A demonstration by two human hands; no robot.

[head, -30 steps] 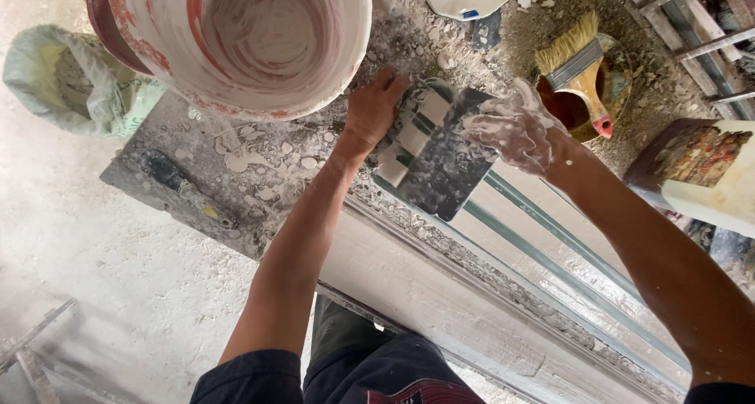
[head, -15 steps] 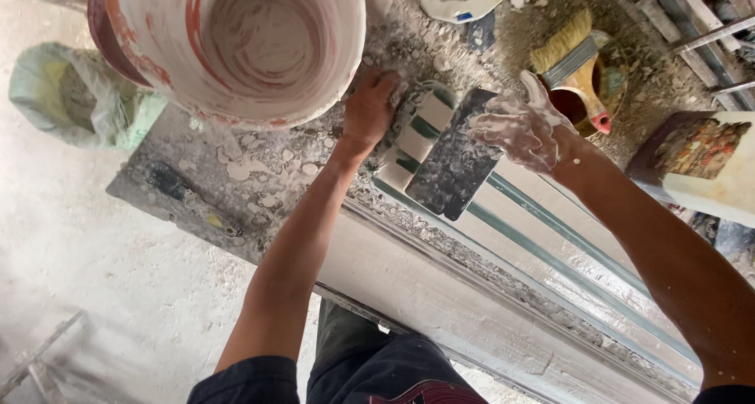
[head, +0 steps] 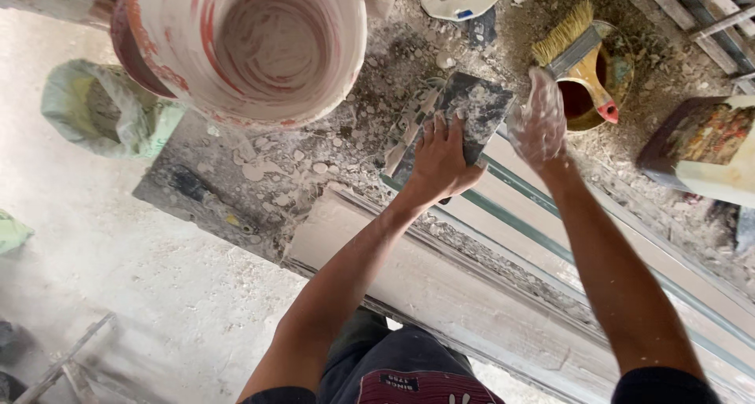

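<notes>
left hand [head: 439,158]: your palm is flat on the dark tile [head: 464,113], fingers spread, pressing not clasping; grip open.
right hand [head: 539,125]: coated in white plaster, fingers loosely curled just right of the tile's edge, holding nothing that shows; grip open.
tile: lies on the rubble-strewn desk [head: 299,168] at the upper end of the long white moulding [head: 487,294], under your left palm, its right edge just beside your right hand.
step tip: judging from this, keep the left palm flat and centred so the tile does not rock; press evenly and keep the wet right hand off the tile face.
bucket [head: 259,42]: white, plaster-smeared, up left of the tile, apart from it.
brush [head: 578,54]: rests on a small bowl [head: 609,89], just beyond your right hand.
bag [head: 102,113]: green, far left.
</notes>
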